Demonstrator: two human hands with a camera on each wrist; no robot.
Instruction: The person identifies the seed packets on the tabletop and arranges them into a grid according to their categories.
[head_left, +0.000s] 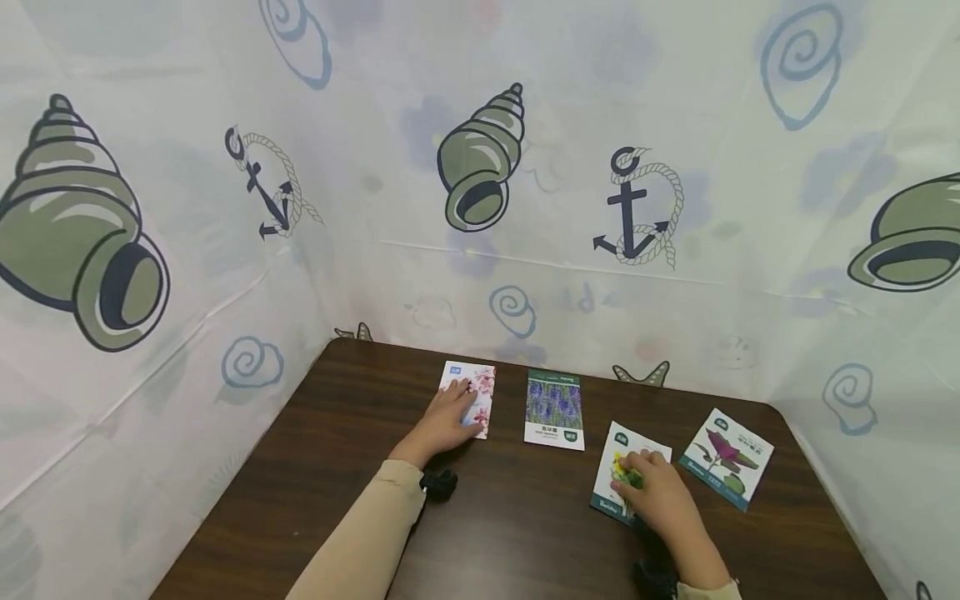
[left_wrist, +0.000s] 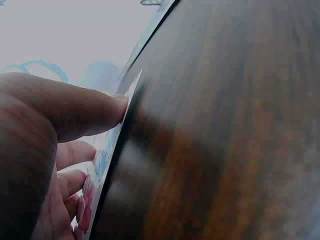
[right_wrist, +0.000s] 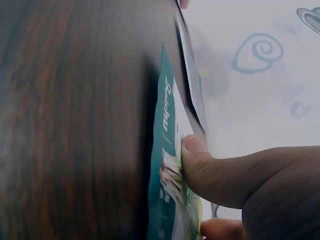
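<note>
In the head view my left hand [head_left: 444, 423] rests fingers spread on a seed packet with pink blossoms [head_left: 483, 383], at the far left of the row. Its thumb touches the packet's face near the edge in the left wrist view. My right hand [head_left: 660, 492] lies over a seed packet with yellow flowers [head_left: 606, 479], thumb and fingertips on its printed face. The right wrist view shows the thumb pressing beside the packet's green band [right_wrist: 161, 115]; the other fingers are mostly hidden. Between the hands lies a seed packet with purple flower spikes [head_left: 553, 408].
Right of my right hand, a packet with a magenta flower [head_left: 727, 458] lies askew. Everything lies on a dark brown wooden table [head_left: 510, 517]. A white cloth [head_left: 375, 192] printed with shells and anchors hangs around its back and sides.
</note>
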